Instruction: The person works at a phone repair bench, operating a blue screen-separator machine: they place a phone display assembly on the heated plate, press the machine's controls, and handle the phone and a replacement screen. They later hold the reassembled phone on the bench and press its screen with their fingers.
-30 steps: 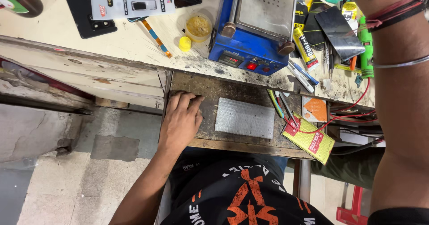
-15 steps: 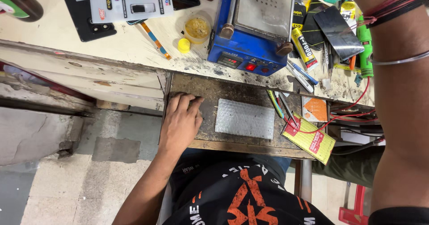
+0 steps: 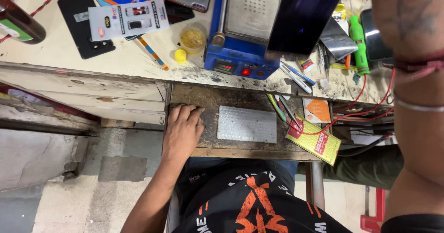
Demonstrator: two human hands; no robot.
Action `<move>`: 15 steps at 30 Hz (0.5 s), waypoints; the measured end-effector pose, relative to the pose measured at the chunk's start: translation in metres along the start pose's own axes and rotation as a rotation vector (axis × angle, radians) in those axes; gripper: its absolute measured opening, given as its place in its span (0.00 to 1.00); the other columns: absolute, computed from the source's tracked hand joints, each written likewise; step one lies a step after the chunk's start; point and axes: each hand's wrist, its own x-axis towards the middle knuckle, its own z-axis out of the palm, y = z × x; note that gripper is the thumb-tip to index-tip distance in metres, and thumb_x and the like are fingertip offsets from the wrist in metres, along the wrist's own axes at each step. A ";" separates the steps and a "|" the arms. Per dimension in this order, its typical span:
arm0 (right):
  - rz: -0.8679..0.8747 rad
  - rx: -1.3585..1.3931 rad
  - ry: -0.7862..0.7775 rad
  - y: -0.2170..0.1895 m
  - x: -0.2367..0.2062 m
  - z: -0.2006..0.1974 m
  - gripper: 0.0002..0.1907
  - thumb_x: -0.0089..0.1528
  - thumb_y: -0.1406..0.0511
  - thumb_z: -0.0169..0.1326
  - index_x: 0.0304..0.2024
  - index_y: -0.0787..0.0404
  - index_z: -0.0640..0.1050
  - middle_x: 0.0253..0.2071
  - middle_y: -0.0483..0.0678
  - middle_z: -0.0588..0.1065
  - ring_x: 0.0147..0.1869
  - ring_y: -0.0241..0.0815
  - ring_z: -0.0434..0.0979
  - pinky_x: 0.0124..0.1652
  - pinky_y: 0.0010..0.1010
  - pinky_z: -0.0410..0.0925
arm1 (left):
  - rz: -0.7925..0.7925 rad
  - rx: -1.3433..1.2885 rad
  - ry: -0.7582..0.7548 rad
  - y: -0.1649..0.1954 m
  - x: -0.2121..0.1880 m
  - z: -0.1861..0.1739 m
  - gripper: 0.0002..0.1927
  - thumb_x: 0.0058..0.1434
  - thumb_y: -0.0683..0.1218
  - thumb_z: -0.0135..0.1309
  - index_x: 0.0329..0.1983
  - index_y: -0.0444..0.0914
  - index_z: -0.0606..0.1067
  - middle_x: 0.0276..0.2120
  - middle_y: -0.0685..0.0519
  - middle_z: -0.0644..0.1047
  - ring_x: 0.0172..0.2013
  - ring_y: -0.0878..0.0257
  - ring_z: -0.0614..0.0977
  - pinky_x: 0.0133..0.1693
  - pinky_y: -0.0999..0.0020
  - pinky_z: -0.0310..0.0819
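At centre left the left hand (image 3: 183, 130) still lies flat, fingers loosely spread and holding nothing, on the worn brown pull-out wooden shelf (image 3: 240, 147), just left of a silvery textured rectangular pad (image 3: 246, 124). New since a moment ago, a dark glossy flat panel (image 3: 303, 15) slants over the blue boxy heating machine (image 3: 238, 29) at top centre. The right hand is out of frame past its forearm (image 3: 411, 75), its grip untellable. A yellow flat packet (image 3: 314, 140) and red wires (image 3: 356, 112) crowd the right.
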 end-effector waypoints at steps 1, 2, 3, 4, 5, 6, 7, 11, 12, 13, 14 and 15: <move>0.008 0.095 -0.023 -0.013 -0.008 0.002 0.05 0.73 0.72 0.53 0.51 0.68 0.77 0.43 0.45 0.78 0.45 0.35 0.79 0.45 0.26 0.75 | 0.008 0.010 -0.001 0.002 -0.003 0.001 0.18 0.58 0.42 0.56 0.53 0.38 0.79 0.49 0.49 0.76 0.54 0.50 0.73 0.57 0.55 0.69; 0.011 0.203 -0.044 -0.026 -0.019 0.005 0.05 0.74 0.73 0.53 0.51 0.69 0.77 0.43 0.45 0.78 0.45 0.35 0.80 0.45 0.26 0.75 | 0.017 0.020 -0.004 0.003 -0.005 0.002 0.18 0.58 0.42 0.56 0.53 0.38 0.79 0.49 0.49 0.76 0.54 0.50 0.73 0.58 0.55 0.68; 0.092 0.227 -0.053 -0.037 -0.029 0.008 0.05 0.74 0.73 0.53 0.52 0.69 0.77 0.44 0.45 0.78 0.46 0.35 0.80 0.46 0.26 0.75 | 0.026 0.031 -0.011 0.006 -0.008 0.003 0.18 0.58 0.42 0.57 0.53 0.38 0.79 0.49 0.49 0.76 0.54 0.50 0.73 0.58 0.55 0.68; 0.166 0.249 -0.058 -0.048 -0.043 0.011 0.06 0.74 0.73 0.53 0.52 0.69 0.77 0.44 0.45 0.78 0.46 0.35 0.80 0.46 0.26 0.76 | 0.030 0.039 -0.021 0.008 -0.011 0.004 0.18 0.58 0.42 0.57 0.53 0.38 0.79 0.50 0.49 0.76 0.55 0.50 0.72 0.57 0.55 0.68; 0.277 0.257 -0.047 -0.056 -0.057 0.014 0.06 0.73 0.71 0.56 0.51 0.68 0.78 0.42 0.43 0.78 0.43 0.32 0.79 0.44 0.23 0.74 | 0.034 0.048 -0.030 0.011 -0.014 0.005 0.18 0.58 0.42 0.57 0.53 0.38 0.79 0.50 0.49 0.75 0.55 0.50 0.72 0.57 0.55 0.69; 0.320 0.227 -0.060 -0.060 -0.069 0.019 0.08 0.72 0.70 0.55 0.51 0.68 0.78 0.41 0.43 0.78 0.42 0.30 0.78 0.43 0.23 0.74 | 0.036 0.057 -0.041 0.014 -0.017 0.006 0.18 0.58 0.42 0.57 0.53 0.38 0.79 0.50 0.48 0.75 0.56 0.50 0.72 0.56 0.55 0.69; 0.366 0.199 -0.076 -0.062 -0.080 0.022 0.09 0.70 0.69 0.55 0.51 0.68 0.78 0.41 0.43 0.78 0.41 0.29 0.78 0.42 0.22 0.74 | 0.038 0.067 -0.040 0.017 -0.020 0.007 0.18 0.58 0.42 0.57 0.53 0.38 0.80 0.50 0.48 0.75 0.56 0.50 0.72 0.57 0.55 0.69; 0.519 0.321 -0.196 -0.044 -0.125 0.035 0.13 0.70 0.67 0.54 0.55 0.68 0.79 0.39 0.44 0.80 0.40 0.31 0.80 0.42 0.23 0.76 | 0.017 0.107 -0.043 0.030 -0.032 0.013 0.18 0.58 0.41 0.58 0.53 0.39 0.80 0.50 0.50 0.75 0.56 0.51 0.73 0.58 0.55 0.69; 0.567 0.342 -0.218 -0.036 -0.137 0.040 0.13 0.70 0.67 0.54 0.54 0.68 0.80 0.38 0.44 0.80 0.39 0.31 0.79 0.41 0.23 0.75 | 0.004 0.116 -0.048 0.034 -0.036 0.014 0.17 0.59 0.41 0.58 0.53 0.40 0.80 0.50 0.50 0.76 0.56 0.51 0.73 0.59 0.56 0.70; 0.614 0.364 -0.240 -0.026 -0.149 0.046 0.13 0.70 0.68 0.55 0.54 0.68 0.80 0.37 0.45 0.79 0.38 0.32 0.78 0.40 0.24 0.74 | 0.007 0.106 -0.053 0.036 -0.039 0.015 0.17 0.59 0.41 0.58 0.53 0.39 0.80 0.50 0.50 0.76 0.57 0.51 0.73 0.59 0.55 0.69; 0.662 0.386 -0.265 -0.016 -0.161 0.051 0.12 0.70 0.68 0.55 0.54 0.68 0.81 0.36 0.45 0.79 0.37 0.32 0.78 0.39 0.24 0.73 | 0.007 0.096 -0.058 0.038 -0.042 0.017 0.17 0.59 0.41 0.58 0.53 0.39 0.80 0.51 0.50 0.76 0.57 0.50 0.73 0.59 0.55 0.69; 0.657 0.441 -0.311 -0.005 -0.171 0.054 0.12 0.70 0.68 0.54 0.53 0.68 0.81 0.37 0.45 0.79 0.39 0.31 0.78 0.41 0.23 0.74 | 0.006 0.087 -0.062 0.040 -0.044 0.019 0.17 0.59 0.41 0.58 0.53 0.39 0.80 0.51 0.49 0.75 0.58 0.49 0.73 0.59 0.55 0.68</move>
